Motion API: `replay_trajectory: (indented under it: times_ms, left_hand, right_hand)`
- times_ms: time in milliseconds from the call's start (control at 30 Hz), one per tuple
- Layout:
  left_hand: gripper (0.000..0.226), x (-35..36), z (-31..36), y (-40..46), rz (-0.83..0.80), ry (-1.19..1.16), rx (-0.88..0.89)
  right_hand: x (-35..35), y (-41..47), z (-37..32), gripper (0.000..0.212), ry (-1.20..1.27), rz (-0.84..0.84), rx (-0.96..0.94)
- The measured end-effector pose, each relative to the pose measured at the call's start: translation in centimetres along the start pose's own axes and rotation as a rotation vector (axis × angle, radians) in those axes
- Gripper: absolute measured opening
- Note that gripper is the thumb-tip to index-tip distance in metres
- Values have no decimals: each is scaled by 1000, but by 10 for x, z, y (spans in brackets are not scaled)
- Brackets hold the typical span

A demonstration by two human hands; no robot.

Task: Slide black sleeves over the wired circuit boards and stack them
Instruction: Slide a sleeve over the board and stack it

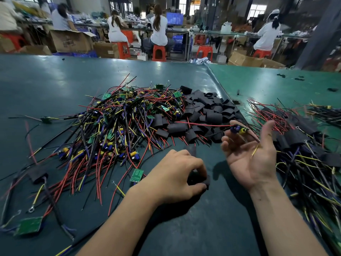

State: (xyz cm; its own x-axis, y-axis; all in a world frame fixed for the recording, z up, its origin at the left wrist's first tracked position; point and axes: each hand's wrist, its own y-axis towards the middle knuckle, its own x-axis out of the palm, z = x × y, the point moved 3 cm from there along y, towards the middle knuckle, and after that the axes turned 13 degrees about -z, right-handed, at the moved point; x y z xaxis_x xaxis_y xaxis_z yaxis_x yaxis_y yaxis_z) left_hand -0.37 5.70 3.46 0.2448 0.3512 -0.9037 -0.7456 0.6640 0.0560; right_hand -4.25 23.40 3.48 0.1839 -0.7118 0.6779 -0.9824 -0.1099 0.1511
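Note:
My left hand (pixel 175 179) is low on the table, its fingers and thumb curled round a black sleeve (pixel 200 181). My right hand (pixel 252 154) is raised palm-up, and its fingertips hold a wired circuit board (pixel 239 129) with blue and yellow parts; the board's red wire runs off to the left. A big heap of wired circuit boards (pixel 120 124) lies ahead on the left. Loose black sleeves (pixel 206 111) are piled just right of that heap. A stack of sleeved boards (pixel 302 137) lies beyond my right hand.
The green mat (pixel 55 85) covers the table, with a seam (pixel 219 85) running toward the far edge. Stray boards (pixel 29 226) lie at the near left. Several people sit on red stools (pixel 158 52) at benches behind, among cardboard boxes.

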Motion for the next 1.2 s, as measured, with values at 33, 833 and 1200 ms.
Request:
replay_trajectory:
  times_ms: [33,833,1200]
  left_hand:
    - [20,-1,0,0,16,-3,-4]
    - [42,-4,-17,-10,-51,-55,-97]
    - [32,-22,-28,-17,267,-133,-110]
  right_hand:
    - [1,-1,0,54,18,1,5]
    - [-2,4,9,7,-114,161,-42]
    - [-1,4,7,22,8,132,-17]
